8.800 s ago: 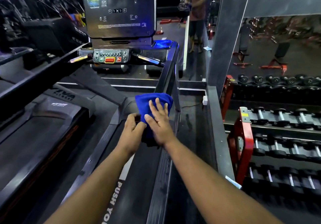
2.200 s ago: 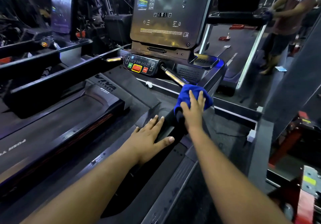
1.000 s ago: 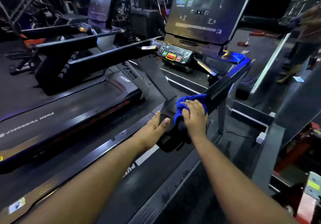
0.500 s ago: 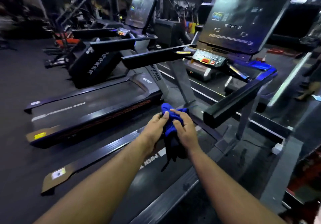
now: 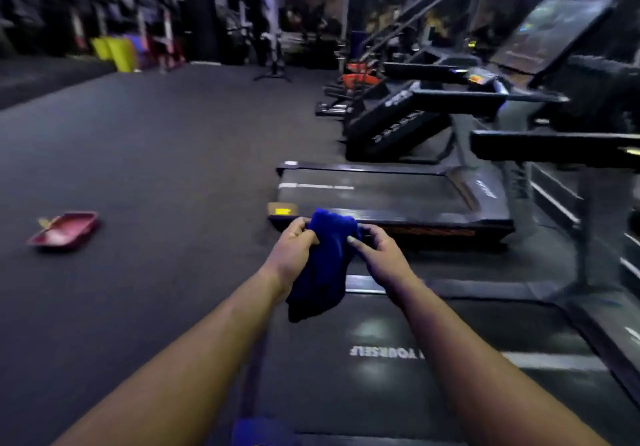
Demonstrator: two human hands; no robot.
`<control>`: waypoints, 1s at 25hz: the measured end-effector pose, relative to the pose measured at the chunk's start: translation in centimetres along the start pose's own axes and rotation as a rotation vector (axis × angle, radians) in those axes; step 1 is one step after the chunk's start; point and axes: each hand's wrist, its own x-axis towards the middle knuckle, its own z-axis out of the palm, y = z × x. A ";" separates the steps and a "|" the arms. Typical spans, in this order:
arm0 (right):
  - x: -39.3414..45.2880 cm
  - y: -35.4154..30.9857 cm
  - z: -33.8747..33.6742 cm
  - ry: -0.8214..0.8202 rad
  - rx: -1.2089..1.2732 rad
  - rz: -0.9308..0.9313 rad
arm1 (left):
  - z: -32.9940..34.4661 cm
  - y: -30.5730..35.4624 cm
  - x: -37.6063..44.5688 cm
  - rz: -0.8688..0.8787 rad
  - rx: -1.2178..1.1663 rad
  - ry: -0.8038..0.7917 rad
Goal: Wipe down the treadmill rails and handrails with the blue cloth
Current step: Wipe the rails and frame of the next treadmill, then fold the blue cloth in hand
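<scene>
The blue cloth hangs bunched in mid-air between both hands, above the near end of the treadmill belt. My left hand grips its upper left part with curled fingers. My right hand pinches its upper right edge. The treadmill's left handrail juts in at the right, well apart from the cloth. Its left side rail runs along the belt just beyond my right hand. The whole view is motion-blurred.
A second treadmill lies parallel beyond, with more machines behind it. A red tray sits on the dark gym floor at the left. Racks and coloured boxes line the far wall.
My view has swung left, away from the console and right handrail. The cloth has come off the right handrail and now hangs between both hands, which hold it over the belt's end.
</scene>
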 end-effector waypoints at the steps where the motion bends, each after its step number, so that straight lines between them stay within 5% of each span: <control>1: 1.4 -0.2 2.0 -0.068 0.009 -0.012 | -2.4 0.2 -0.3 -0.005 0.029 0.051; 5: 5.4 -1.7 9.9 -0.355 -0.064 -0.024 | -11.2 0.4 -2.1 -0.029 0.283 0.255; 10: 8.1 -4.2 19.5 -0.500 -0.272 -0.330 | -19.8 -0.2 -5.4 -0.029 0.697 0.480; 14: 8.2 -7.4 26.9 -0.733 -0.326 -0.465 | -26.3 0.2 -6.5 0.014 0.848 0.472; 17: 9.8 -8.9 31.6 -0.723 -0.217 -0.461 | -31.7 -0.7 -6.8 -0.029 0.891 0.436; 22: 13.6 -10.3 40.5 -0.622 -0.075 -0.306 | -42.3 -3.8 -8.4 -0.235 0.580 0.337; 25: 16.4 -10.2 45.5 -0.485 -0.208 -0.323 | -48.6 -3.4 -9.5 -0.216 0.436 0.451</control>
